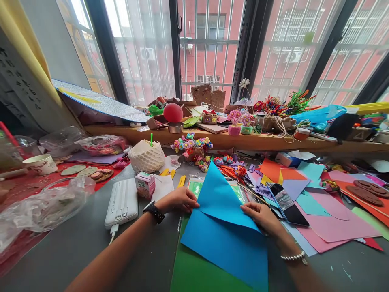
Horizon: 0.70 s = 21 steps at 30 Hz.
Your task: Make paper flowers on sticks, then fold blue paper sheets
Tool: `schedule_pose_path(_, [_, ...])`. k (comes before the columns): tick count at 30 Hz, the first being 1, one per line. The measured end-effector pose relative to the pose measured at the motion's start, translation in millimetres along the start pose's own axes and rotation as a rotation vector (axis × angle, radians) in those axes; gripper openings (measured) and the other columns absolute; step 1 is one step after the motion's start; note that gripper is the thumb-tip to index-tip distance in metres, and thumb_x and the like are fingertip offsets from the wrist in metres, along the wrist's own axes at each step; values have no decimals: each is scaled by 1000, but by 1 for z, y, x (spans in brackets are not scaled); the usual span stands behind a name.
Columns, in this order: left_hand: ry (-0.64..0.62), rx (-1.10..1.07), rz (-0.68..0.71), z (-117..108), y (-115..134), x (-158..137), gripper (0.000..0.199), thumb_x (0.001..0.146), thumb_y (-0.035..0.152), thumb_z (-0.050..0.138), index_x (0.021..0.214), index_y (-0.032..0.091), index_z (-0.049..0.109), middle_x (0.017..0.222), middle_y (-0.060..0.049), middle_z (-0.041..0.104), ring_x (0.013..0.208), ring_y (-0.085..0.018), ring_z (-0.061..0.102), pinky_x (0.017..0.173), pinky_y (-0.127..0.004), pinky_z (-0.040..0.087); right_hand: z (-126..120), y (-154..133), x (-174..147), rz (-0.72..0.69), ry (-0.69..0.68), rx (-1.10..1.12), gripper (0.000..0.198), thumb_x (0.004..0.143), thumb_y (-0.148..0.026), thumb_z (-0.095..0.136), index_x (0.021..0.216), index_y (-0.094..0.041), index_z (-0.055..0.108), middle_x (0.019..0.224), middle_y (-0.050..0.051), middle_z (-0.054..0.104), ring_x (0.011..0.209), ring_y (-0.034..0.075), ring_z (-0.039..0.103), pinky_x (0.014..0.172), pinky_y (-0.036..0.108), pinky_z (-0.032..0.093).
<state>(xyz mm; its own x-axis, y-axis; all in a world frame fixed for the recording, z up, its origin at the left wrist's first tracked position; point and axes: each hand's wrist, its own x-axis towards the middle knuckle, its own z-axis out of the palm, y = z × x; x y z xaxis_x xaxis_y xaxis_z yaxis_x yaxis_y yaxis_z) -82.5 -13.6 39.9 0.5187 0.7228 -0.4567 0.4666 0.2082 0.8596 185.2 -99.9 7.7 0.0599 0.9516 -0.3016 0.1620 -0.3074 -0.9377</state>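
A sheet of blue paper [227, 239] lies over a green sheet [194, 271] on the grey table. Its upper part is folded over into a pointed flap [221, 194] that stands slightly raised. My left hand [182, 199] pinches the flap's left edge between thumb and fingers. On the opposite side, my right hand [261, 217] grips the flap's right edge with its thumb on top. A dark watch is on my left wrist and a beaded bracelet on my right.
To the left are a white power bank [122, 201] with a cable, a pink drink carton [145, 185] and a netted coconut [147, 156] with a straw. A phone [287, 205] rests on coloured paper scraps [328, 211] at right. Craft flowers [193, 148] stand behind.
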Motion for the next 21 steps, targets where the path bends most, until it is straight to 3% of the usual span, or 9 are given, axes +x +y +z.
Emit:
schedule_pose_path(5, [-10,5,-7,-6,-4,1,34,44,37,75,61,12,59,53,1,57,55,-11,55,55,-22,43,-3,2,-13,50,-82,27,45,50,-54,67,70,-14,57,47,-8,39,39,3,30,38,19,23])
schedule_pose_path(13, [-20,16,-11,-9,-5,-1,33,44,36,75,61,13,60,53,2,58,54,-11,55,54,-21,43,1,6,-12,-31,3,-48,37,49,-47,68,59,-14,55,48,-5,45,44,6,36,42,20,24])
schedule_pose_path(21, [18,-17,-15,-9,-8,-1,34,42,35,76,62,12,60,55,1,58,56,-12,56,58,-23,45,2,9,-13,-72,49,-81,35,53,-47,66,62,-14,57,53,-3,50,50,9,41,46,21,29])
